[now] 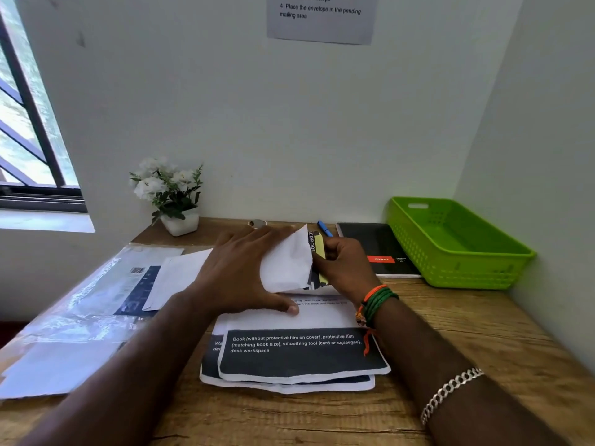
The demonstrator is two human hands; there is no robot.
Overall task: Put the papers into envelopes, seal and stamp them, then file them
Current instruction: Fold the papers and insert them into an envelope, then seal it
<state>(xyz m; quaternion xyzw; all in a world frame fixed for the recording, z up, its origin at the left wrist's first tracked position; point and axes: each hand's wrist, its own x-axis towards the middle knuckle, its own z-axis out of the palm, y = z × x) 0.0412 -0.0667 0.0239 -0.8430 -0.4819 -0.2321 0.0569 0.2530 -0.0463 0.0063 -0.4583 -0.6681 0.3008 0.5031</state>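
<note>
Holding the white paper envelope [285, 262] in the left hand [240, 272], fingers spread flat over its face and thumb underneath, above the stack of printed white-and-dark paper sheets [296, 358] on the wooden desk [467, 333]. Pinching the folded paper with dark print and a yellow strip [317, 252] in the right hand [346, 268], part-inserted at the envelope's right-facing mouth. Judging insertion direction as leftward along the envelope's long axis, right hand nearer the opening. Lying well apart to the right: the green plastic basket [502, 262].

Pale walls [289, 123], barred window [29, 123] at left w/ daylight, wooden desk [450, 333], corner nook probably.
</note>
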